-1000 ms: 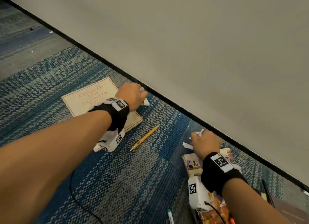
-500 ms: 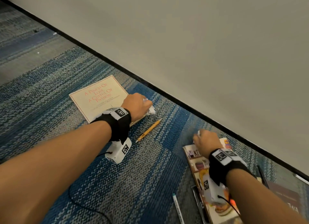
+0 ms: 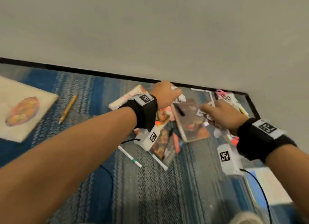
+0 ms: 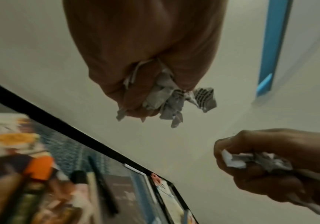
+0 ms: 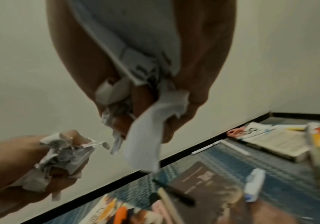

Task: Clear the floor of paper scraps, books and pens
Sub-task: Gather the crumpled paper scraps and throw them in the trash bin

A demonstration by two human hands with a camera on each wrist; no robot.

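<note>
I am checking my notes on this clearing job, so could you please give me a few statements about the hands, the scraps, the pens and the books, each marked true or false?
1. The left hand grips crumpled paper scraps. True.
2. The right hand is open and holds nothing. False: it too grips scraps.
3. A yellow pencil lies on the carpet. True.
4. The black pen lies on the bare carpet. False: it lies across the brown book.
5. All books are off the floor. False: several lie there, among them the brown one.
6. The white pen is in the left hand. False: it lies on the carpet.
</note>
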